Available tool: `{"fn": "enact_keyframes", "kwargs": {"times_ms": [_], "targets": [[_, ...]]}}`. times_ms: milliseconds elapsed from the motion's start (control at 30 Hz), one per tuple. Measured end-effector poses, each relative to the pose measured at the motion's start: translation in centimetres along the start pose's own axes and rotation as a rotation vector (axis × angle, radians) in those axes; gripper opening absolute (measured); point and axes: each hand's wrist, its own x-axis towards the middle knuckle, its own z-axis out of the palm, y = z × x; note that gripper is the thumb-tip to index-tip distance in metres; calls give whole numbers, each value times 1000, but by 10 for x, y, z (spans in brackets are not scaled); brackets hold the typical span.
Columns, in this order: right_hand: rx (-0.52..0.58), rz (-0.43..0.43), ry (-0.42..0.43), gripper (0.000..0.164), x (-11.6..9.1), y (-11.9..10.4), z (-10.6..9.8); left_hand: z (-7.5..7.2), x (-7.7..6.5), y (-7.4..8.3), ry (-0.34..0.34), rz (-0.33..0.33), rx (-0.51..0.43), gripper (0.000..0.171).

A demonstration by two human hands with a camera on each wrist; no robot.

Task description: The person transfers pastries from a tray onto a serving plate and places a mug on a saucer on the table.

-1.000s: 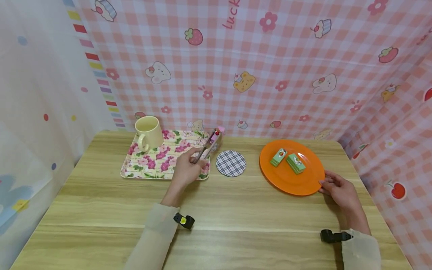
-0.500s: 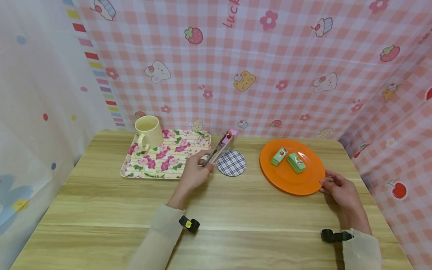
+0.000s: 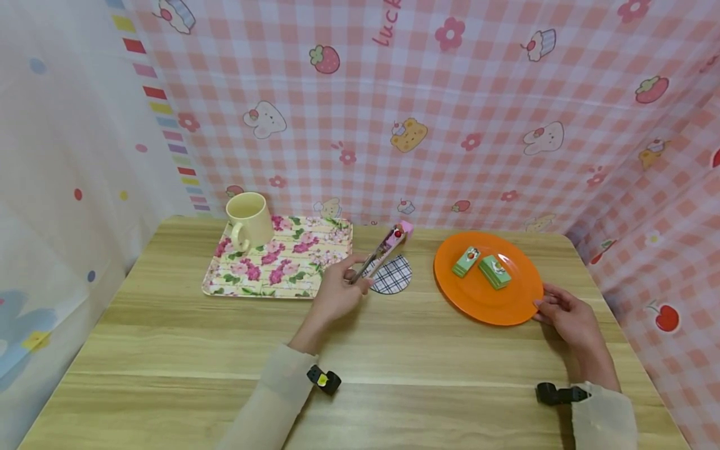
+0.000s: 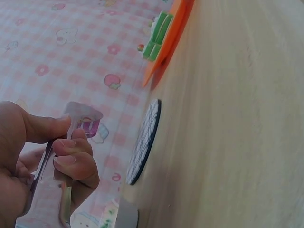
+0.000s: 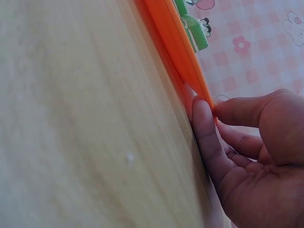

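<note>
Pink cake [image 3: 405, 230] sits in the tongs [image 3: 375, 254], beyond the left grip [image 3: 340, 291].

One left grip [image 3: 339, 291] and one right grip [image 3: 572, 319], two sleeves [image 3: 284, 376], two black wrist devices [image 3: 558, 394], one pair of tongs [image 3: 372, 257], one pink cake piece [image 3: 407, 229], two green cake pieces [image 3: 496, 272], so three cake pieces in all, one orange plate [image 3: 478, 303], one checked coaster [image 3: 394, 278], one flowered tray [image 3: 287, 257], one yellow mug [image 3: 253, 222], one wooden tabletop [image 3: 427, 375]
</note>
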Motion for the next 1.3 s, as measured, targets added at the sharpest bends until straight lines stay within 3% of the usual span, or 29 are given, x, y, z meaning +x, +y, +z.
{"fn": "enact_keyframes", "kwargs": {"times_ms": [567, 867, 1100, 1300], "targets": [[6, -6, -11, 62, -1, -2, -1, 20, -5, 1, -52, 27, 21, 47], [10, -4, -12, 61, 2, 1, 2, 25, -8, 4, -105, -27, 0, 50], [19, 18, -3, 61, 0, 0, 4, 31, -13, 6, -112, 3, 23, 48], [9, 18, 16, 61, -2, 0, 1, 44, -15, 9, -163, 17, 30, 45]]}}
